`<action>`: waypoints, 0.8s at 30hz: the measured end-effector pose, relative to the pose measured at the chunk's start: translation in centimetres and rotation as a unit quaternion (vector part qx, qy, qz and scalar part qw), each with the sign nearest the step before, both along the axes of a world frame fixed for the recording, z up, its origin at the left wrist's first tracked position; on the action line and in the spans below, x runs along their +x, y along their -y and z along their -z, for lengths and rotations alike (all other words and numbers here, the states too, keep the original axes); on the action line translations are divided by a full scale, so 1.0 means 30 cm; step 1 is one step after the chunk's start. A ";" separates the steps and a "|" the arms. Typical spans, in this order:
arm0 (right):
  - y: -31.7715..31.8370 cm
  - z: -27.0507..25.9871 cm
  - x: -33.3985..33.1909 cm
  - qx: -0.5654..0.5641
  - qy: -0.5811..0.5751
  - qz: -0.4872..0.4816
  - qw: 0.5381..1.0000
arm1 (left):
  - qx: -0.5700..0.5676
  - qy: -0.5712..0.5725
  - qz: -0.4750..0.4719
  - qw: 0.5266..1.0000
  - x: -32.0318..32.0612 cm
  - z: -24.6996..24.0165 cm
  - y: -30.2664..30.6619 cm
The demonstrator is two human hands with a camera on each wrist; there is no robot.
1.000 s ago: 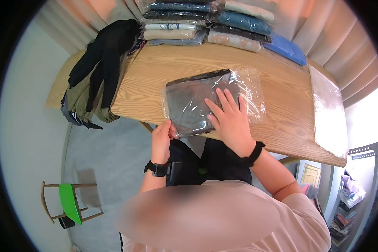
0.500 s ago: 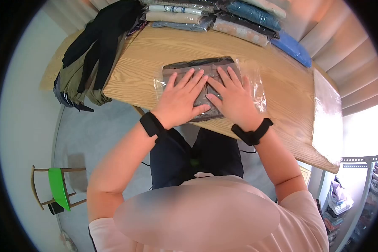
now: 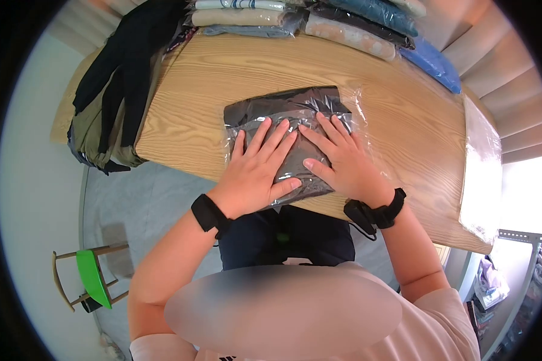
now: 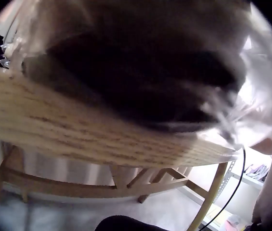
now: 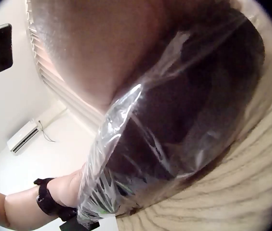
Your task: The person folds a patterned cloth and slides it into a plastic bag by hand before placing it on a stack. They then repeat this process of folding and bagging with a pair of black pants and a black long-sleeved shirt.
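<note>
A folded dark garment in a clear plastic bag [image 3: 286, 102] lies at the near edge of the table. My left hand [image 3: 253, 165] rests flat on its left half, fingers spread and pointing away from me. On the right half my right hand [image 3: 352, 162] presses likewise, its thumb pointing toward the left one. Loose clear film sticks out past the garment's right side. From the right wrist, the bag [image 5: 174, 125] looks glossy and creased, close under the palm. The left wrist view is blurred, with the dark bundle [image 4: 145, 82] over the table edge.
Bagged folded clothes [image 3: 241, 18] are stacked at the back, with a blue bagged one [image 3: 432, 63] beside them. Dark and olive clothes [image 3: 111, 102] drape over the table's left end. Flat clear bags [image 3: 480, 168] lie on the right. A green-seated chair [image 3: 93, 278] stands lower left.
My left hand has let go of the bag's lower left corner and moved onto its top, beside the right hand. The bag has shifted toward me, and less loose film spreads out at right.
</note>
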State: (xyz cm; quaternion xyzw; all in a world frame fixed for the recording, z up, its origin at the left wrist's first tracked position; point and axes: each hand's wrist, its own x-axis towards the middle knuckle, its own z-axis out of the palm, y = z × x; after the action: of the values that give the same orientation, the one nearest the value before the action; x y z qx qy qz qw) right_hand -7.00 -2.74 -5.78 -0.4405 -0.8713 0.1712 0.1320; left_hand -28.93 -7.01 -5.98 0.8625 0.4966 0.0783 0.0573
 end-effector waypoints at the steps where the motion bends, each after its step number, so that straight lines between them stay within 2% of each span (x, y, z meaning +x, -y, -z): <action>1: -0.002 0.000 0.001 -0.003 0.001 0.002 1.000 | -0.004 0.000 -0.003 1.000 0.001 0.001 0.000; 13: -0.010 0.027 0.007 0.009 -0.021 0.012 1.000 | 0.014 0.005 -0.004 1.000 -0.004 0.023 -0.004; 15: -0.004 0.008 0.008 -0.034 -0.021 0.015 0.999 | 0.021 -0.002 -0.007 1.000 -0.003 0.020 0.001; 19: -0.007 0.029 0.068 -0.031 -0.032 0.008 0.999 | 0.020 -0.001 -0.005 1.000 -0.028 -0.005 0.020; 21: 0.017 0.036 0.087 -0.028 0.001 0.048 0.998 | 0.012 -0.003 -0.004 1.000 -0.048 -0.006 0.043; 24: 0.018 0.030 0.091 -0.058 -0.016 0.047 0.997 | 0.004 0.008 -0.001 1.000 -0.061 0.015 0.042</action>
State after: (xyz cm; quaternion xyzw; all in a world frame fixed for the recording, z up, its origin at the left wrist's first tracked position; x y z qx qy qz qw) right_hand -4.26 -3.28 -6.70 -0.4853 -0.8359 0.2222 0.1277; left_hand -30.75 -8.26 -6.43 0.8614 0.4970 0.0872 0.0582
